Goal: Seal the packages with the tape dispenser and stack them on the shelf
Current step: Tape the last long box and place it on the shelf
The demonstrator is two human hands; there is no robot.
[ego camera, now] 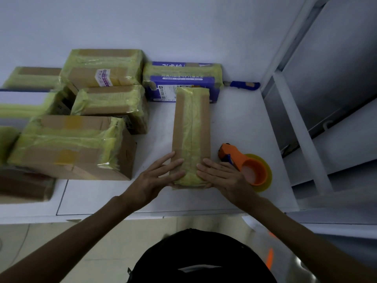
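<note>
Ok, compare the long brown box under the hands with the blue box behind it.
The long brown box is plain cardboard; the blue box is printed with white text. The long brown box lies front to back, the blue box crosswise. The left hand and right hand press flat on the long brown box; the blue box is untouched. Both carry yellowish tape.
</note>
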